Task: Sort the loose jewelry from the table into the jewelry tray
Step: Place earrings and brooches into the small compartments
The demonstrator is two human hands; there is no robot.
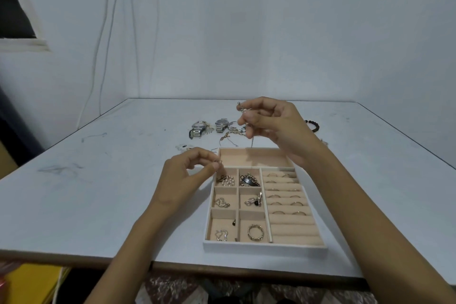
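- Left hand (187, 170): fingers (214, 167) are pinched together on a small metal hook (219, 162), held just above the tray's (265, 246) far-left corner.
- Right hand (274, 126): fingertips are clamped on a thin chain (251, 140), raised over the tray's far edge, with a fine strand hanging toward the long far compartment.
- Whether hook and chain are one piece cannot be told.
- Risks: the slack strand could be snagged on the loose pile beyond the tray. The smooth hook could be lost from so light a pinch and dropped into a filled pocket.
- Tray: hard white rim, soft peach lining, square pockets, padded ring rolls.
- Beyond the tray on the scuffed tabletop (98, 192): steel-banded watches (198, 128) and a dark bead bracelet (312, 126).
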